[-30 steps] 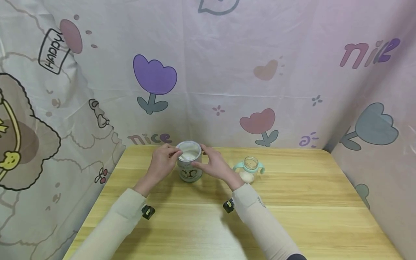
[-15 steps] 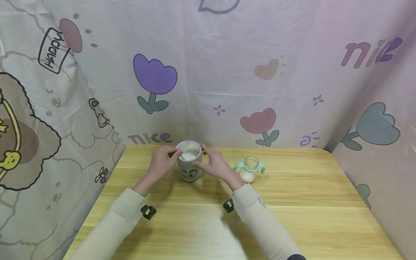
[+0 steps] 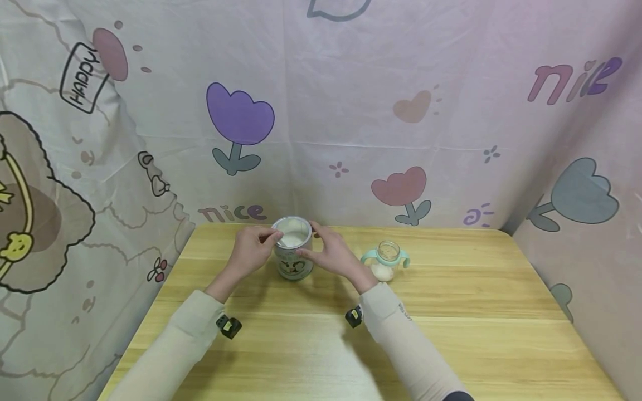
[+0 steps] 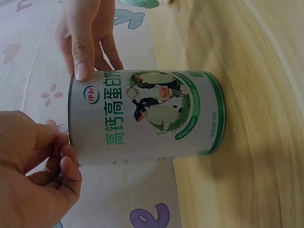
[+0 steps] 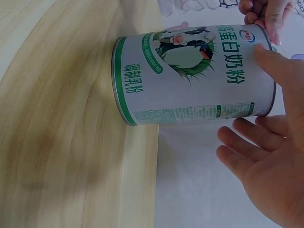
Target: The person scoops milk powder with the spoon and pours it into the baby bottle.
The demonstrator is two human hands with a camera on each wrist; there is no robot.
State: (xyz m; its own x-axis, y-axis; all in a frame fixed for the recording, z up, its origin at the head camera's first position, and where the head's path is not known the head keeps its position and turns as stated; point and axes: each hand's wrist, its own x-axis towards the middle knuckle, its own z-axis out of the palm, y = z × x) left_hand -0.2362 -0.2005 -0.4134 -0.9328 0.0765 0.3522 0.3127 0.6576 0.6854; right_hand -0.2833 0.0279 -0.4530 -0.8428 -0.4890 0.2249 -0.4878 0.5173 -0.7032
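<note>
A tin of milk powder [image 3: 293, 266] stands upright and uncovered near the back edge of the table, with white powder [image 3: 295, 239] inside. Its label with a cow shows in both wrist views. At the left of the rim, my left hand [image 3: 249, 249] pinches the end of a thin white handle, seemingly a scoop's [image 3: 282, 243]; the rest of it is hidden in the tin. My right hand [image 3: 332, 252] grips the tin's upper right side, thumb [image 4: 83, 66] on the front and fingers behind. To the right stands a baby bottle [image 3: 383, 272] with pale powder in it.
The bottle has mint-green handles [image 3: 405, 259] and an open top, close to the right forearm. A printed cloth [image 3: 321, 111] hangs right behind the back edge of the wooden table [image 3: 451, 289], with more cloth at both sides.
The white shape of the scoop inside the tin shows less than a second ago. My left hand has shifted very slightly at the rim; my right hand, the tin and the bottle keep their places.
</note>
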